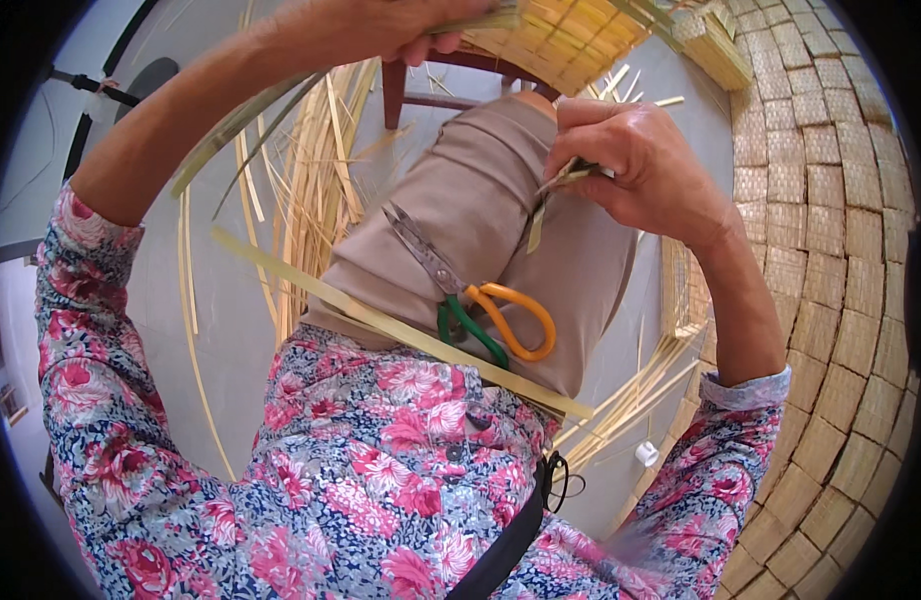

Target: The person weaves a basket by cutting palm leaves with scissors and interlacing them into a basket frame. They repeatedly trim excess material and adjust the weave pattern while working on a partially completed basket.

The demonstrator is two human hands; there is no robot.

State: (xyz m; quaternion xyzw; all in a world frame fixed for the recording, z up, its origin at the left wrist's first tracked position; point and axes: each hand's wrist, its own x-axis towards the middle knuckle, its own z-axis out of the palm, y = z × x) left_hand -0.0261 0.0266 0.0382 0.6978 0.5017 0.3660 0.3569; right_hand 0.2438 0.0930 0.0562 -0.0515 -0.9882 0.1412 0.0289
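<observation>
At the top of the head view my left hand point(421, 30) grips bamboo strips at a woven yellow-green piece point(571, 30), partly out of frame. A long green strip point(206, 150) hangs under that forearm. My right hand point(611, 160), to the right and lower, is closed on a short strip point(536, 225), with what looks like a thin metal tool at the fingers, too small to make out. Scissors point(441, 280) with one orange and one green handle lie across my trousers on my lap, beside a long pale strip point(381, 320) lying over my waist.
Loose bamboo strips point(291, 200) cover the grey floor point(181, 380) to the left and lower right. A wooden stool point(391, 90) stands ahead. Stacked woven blocks point(821, 300) fill the right side, another bundle point(711, 50) at top right. A small white cylinder point(647, 454) lies at lower right.
</observation>
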